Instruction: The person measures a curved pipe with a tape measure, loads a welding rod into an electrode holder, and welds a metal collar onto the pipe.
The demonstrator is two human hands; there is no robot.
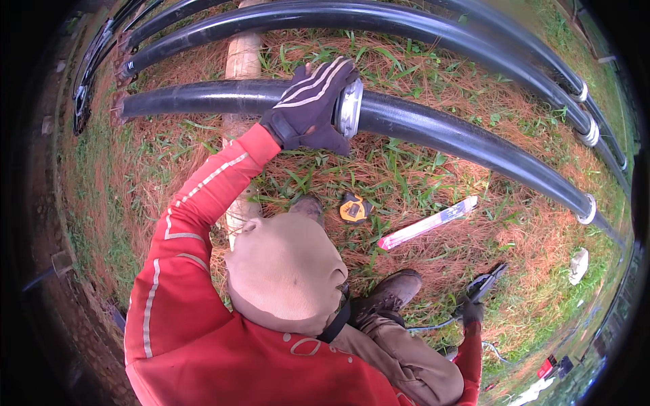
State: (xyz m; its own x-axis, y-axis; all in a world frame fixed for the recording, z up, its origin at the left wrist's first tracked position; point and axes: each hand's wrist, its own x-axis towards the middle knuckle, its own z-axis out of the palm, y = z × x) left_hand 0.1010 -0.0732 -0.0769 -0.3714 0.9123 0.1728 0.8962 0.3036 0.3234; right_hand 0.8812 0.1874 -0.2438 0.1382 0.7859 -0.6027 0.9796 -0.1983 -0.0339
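Note:
A dark glove with pale stripes covers my left hand, which is wrapped over a long black pipe. Its fingers and thumb lie against the left side of a silver metal collar around that pipe. Low on the right, my right hand, also gloved, is closed round the grip of a dark clamp-like tool with a cable behind it. The tool points up and to the right, apart from the pipe. Small details of its jaws cannot be made out.
More black pipes run across the far side; a wooden log lies under them. On the grass are a yellow tape measure, a long white-and-pink packet and a pale lump. My boot rests nearby.

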